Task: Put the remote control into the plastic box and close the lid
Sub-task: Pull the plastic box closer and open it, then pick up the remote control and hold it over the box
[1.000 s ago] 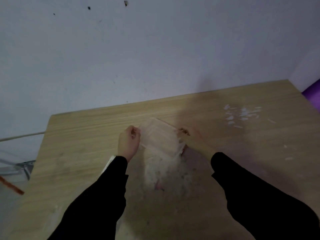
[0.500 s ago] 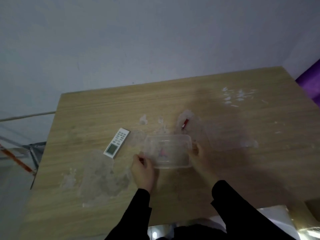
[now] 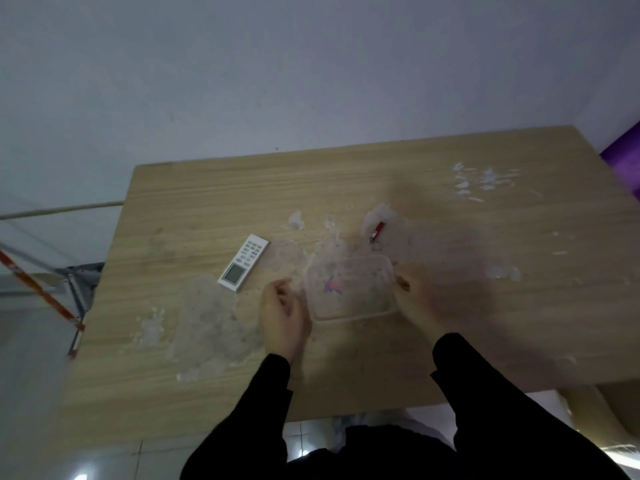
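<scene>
- The plastic box, open near the table's front edge, holds no remote.
- Our left hand, loosely curled and empty, sits beside it; our right hand touches its right side, grip unclear.
- The remote control lies just beyond our left hand.

Wooden table bears remote control; open plastic box; red-handled key.

Both arms reach forward in black sleeves. The left grip is a loosely curled hand, fingers bent inward and thumb up, holding nothing; whether its fingertips touch anything is unclear. The right grip is blurred, its fingers bent toward the left one, and its hold cannot be made out. The two sit level, apart, with palms roughly facing.
</scene>
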### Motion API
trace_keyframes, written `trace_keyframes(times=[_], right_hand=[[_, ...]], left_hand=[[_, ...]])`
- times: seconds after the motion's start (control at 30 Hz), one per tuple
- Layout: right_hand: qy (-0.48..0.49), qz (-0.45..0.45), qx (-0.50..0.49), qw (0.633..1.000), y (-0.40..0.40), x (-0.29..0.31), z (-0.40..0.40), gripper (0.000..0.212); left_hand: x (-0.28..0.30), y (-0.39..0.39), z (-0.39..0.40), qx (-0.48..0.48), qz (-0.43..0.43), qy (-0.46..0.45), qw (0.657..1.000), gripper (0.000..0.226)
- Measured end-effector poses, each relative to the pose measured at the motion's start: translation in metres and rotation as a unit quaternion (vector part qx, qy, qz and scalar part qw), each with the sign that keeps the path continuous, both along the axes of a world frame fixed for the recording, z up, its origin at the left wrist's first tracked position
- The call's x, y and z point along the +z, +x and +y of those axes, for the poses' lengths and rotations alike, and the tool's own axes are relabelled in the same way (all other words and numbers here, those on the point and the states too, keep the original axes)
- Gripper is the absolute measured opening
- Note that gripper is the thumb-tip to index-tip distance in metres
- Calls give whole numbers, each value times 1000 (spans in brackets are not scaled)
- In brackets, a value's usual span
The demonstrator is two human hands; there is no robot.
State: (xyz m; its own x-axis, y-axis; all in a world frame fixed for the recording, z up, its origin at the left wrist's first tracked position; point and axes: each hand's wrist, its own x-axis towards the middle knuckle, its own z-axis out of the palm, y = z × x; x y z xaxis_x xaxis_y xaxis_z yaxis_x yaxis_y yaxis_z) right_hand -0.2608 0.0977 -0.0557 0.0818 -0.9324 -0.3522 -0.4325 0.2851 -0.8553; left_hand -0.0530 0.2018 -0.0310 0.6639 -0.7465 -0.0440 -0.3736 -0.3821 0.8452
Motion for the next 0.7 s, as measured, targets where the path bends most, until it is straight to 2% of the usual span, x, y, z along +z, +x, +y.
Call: trace_keyframes(times=[0.13, 0.27, 0.37, 0.43, 0.53, 0.63, 0.7], right_hand=[[11, -21, -11, 1000, -5, 0, 5, 25], [17, -52, -26, 998, -7, 1, 10, 26], [1, -40, -41, 998, -6, 1, 11, 25], [-4, -25, -39, 999, -7, 0, 11, 28], [-2, -8, -24, 1000, -8, -1, 11, 31], [-7, -4, -16, 1000, -10, -3, 11, 32], [-9, -4, -19, 1000, -10, -4, 11, 31]], left_hand=[[5, 52, -12, 6, -184, 52, 982, 37], [4, 91, -20, 9, -188, 193, 963, 60], [1, 109, -22, -18, -180, 263, 948, 51], [1, 111, -24, -28, -171, 256, 951, 39], [5, 104, -24, -36, -138, 219, 965, 36], [15, 85, -25, -64, -147, 143, 977, 32], [23, 67, -28, -118, -146, 80, 979, 31]])
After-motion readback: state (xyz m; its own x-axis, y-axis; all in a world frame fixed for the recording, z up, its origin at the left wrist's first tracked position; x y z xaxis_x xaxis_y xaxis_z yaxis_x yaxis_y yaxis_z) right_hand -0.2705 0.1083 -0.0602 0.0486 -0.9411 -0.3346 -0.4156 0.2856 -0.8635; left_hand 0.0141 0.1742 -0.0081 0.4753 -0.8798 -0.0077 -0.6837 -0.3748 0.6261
